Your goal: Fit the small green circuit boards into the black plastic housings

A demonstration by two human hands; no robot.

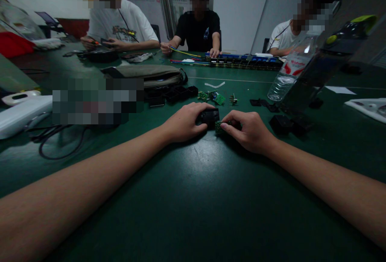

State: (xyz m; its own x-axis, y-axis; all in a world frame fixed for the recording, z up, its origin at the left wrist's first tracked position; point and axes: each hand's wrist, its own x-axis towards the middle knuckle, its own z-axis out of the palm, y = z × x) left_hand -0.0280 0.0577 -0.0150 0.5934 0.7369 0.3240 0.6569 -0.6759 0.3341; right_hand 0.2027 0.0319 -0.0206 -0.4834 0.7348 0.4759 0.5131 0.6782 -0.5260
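While the left hand (187, 122) grasps a small black case (212, 114) at the centre of the frame, the right hand (249, 131), just to its right, pinches a small green circuit board (218, 128) between thumb and forefinger. Whether the board touches the case is hard to tell; the two sit very close, low over the green table (193, 205). Good handling here probably means a firm left grip with the case braced against the tabletop, the board held by its edges rather than its soldered face, and both parts squared up before any pressure, since a tilted board could catch or bend. Just beyond, above centre, lie loose green boards (219, 98); black cases (181, 93) sit to their left, and more dark housings (281, 124) right of centre, near enough to crowd the right wrist.
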